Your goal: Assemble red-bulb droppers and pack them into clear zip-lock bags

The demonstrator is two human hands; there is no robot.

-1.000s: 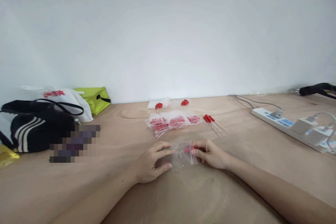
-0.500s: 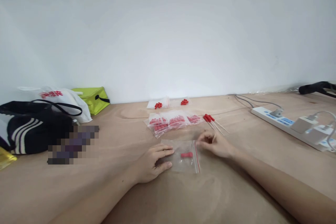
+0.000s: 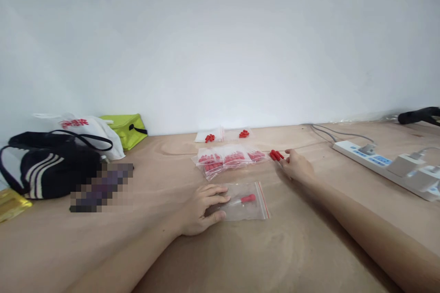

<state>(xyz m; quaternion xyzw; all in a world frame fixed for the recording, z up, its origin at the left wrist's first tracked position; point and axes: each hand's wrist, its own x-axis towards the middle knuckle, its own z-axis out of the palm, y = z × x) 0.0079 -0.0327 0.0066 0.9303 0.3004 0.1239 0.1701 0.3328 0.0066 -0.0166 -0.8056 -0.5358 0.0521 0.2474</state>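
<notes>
A clear zip bag [image 3: 237, 214] with a red strip along its right end lies flat in front of me. Inside it is a dropper with a red bulb [image 3: 249, 198] and a pale stem pointing left. My left hand [image 3: 201, 208] rests over the bag's left end, fingers apart, thumb at the near edge. Farther right, my right hand [image 3: 298, 165] reaches to several loose droppers [image 3: 276, 155]. Its index finger is stretched out beside their red bulbs. The hand partly hides their stems, and its other fingers show poorly.
Behind the bag lie several zip bags of red pieces [image 3: 233, 158], with loose red bulbs [image 3: 209, 138] farther back. A white power strip [image 3: 364, 155] with chargers and cables is at right. A black bag [image 3: 58, 165], a white bag [image 3: 110, 139] and a lime-green bag [image 3: 127, 130] stand left.
My right hand has left the bag's zip end and moved away from me to the loose droppers. My left hand stays on the bag. The view has shifted slightly.
</notes>
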